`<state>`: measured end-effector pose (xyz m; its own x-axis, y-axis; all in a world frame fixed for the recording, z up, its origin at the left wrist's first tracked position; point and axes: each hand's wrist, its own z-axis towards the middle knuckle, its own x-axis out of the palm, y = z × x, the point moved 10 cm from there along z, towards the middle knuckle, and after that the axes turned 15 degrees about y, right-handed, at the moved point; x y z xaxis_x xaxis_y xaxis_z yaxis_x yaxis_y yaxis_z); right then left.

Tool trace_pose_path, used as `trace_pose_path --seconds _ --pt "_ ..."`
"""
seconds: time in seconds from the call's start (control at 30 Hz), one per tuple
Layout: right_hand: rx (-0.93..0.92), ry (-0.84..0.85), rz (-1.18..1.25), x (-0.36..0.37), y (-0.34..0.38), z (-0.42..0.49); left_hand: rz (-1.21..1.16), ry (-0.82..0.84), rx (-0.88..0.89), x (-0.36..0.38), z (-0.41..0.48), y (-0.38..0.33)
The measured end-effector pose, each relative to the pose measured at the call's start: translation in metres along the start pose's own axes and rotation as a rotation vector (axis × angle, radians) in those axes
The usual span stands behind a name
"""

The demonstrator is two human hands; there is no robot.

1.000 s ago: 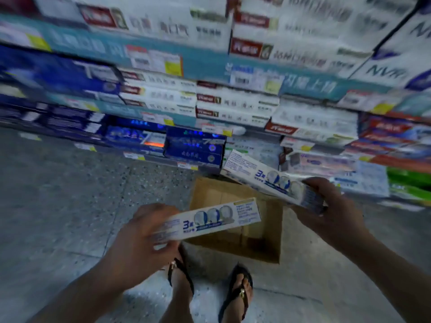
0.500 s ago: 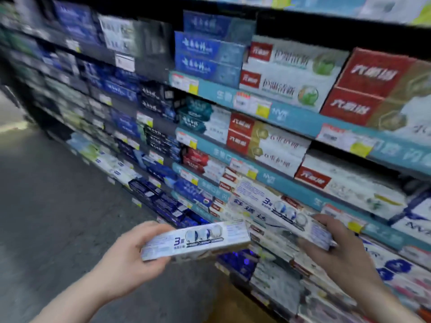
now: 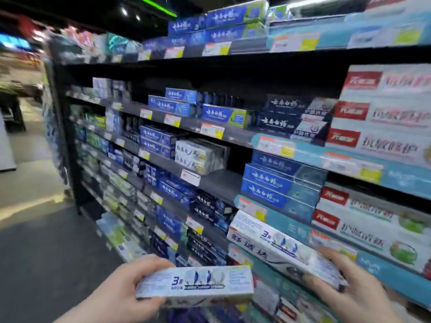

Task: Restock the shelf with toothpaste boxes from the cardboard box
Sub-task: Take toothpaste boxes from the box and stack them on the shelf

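Shop aisle, toothpaste shelves (image 3: 224, 185) crowded; left hand (image 3: 121, 292) fingers curled round white toothpaste box (image 3: 198, 284); right hand (image 3: 356, 292) grasps second box (image 3: 279, 248), held near shelf edge. Carrying stage; next, reach likely matching row (image 3: 200, 157) (cardboard box unseen), slide in.

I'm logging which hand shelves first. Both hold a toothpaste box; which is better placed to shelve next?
Probably the right. The right hand holds the right box close beside the shelf edge. The left hand holds the left box on the aisle side, farther from it.
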<state>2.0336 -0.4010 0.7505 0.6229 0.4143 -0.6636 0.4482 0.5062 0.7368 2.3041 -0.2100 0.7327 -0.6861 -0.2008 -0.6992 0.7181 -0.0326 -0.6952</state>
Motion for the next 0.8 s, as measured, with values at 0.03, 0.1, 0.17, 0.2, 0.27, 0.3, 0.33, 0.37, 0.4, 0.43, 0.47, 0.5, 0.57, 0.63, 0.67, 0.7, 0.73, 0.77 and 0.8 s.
trace_pose_path --seconds 0.03,0.1,0.17,0.2,0.27,0.3,0.33,0.37,0.4,0.43,0.47,0.5,0.57,0.63,0.67,0.7,0.73,0.77,0.8 --pt "-0.019 -0.008 -0.012 0.009 0.018 0.017 0.002 0.003 0.0 -0.02 0.005 0.01" --pt "-0.078 -0.024 -0.05 0.03 0.051 0.053 0.011 0.007 -0.001 -0.06 0.015 0.034" --pt "-0.118 -0.025 -0.061 0.049 0.081 0.082 0.017 0.002 -0.002 -0.095 0.024 0.056" --pt "-0.131 -0.019 -0.07 0.059 0.092 0.096 0.021 -0.015 0.012 -0.112 0.028 0.064" --pt "-0.142 -0.008 -0.079 0.074 0.11 0.12 0.032 -0.041 0.029 -0.14 0.037 0.075" --pt "-0.141 -0.002 -0.079 0.081 0.116 0.132 0.036 -0.048 0.031 -0.151 0.04 0.081" --pt "-0.139 0.007 -0.087 0.088 0.122 0.144 0.042 -0.057 0.042 -0.16 0.043 0.087" --pt "-0.134 0.012 -0.1 0.094 0.126 0.155 0.041 -0.055 0.034 -0.167 0.046 0.095" --pt "-0.128 0.021 -0.107 0.1 0.131 0.167 0.03 -0.05 0.026 -0.172 0.049 0.103" --pt "-0.12 0.029 -0.109 0.105 0.135 0.179 0.002 -0.038 0.008 -0.176 0.052 0.111" --pt "-0.113 0.032 -0.114 0.11 0.138 0.192 -0.012 -0.034 0.005 -0.18 0.055 0.119" --pt "-0.114 0.023 -0.119 0.114 0.141 0.206 -0.027 -0.026 -0.012 -0.183 0.059 0.127" --pt "-0.132 -0.002 -0.135 0.121 0.146 0.234 -0.047 -0.012 -0.047 -0.192 0.069 0.142" --pt "-0.16 -0.012 -0.156 0.13 0.151 0.263 -0.04 -0.01 -0.077 -0.204 0.081 0.158" --pt "-0.175 -0.012 -0.159 0.135 0.153 0.277 -0.027 -0.009 -0.084 -0.21 0.088 0.166" --pt "-0.185 -0.01 -0.154 0.139 0.154 0.291 -0.015 -0.013 -0.094 -0.215 0.096 0.171" --pt "-0.193 -0.009 -0.155 0.144 0.154 0.305 -0.009 -0.02 -0.084 -0.221 0.105 0.177" --pt "-0.191 -0.01 -0.159 0.148 0.152 0.318 -0.003 -0.024 -0.089 -0.227 0.114 0.185" --pt "-0.185 -0.009 -0.165 0.153 0.149 0.331 0.0 -0.021 -0.089 -0.232 0.124 0.192"
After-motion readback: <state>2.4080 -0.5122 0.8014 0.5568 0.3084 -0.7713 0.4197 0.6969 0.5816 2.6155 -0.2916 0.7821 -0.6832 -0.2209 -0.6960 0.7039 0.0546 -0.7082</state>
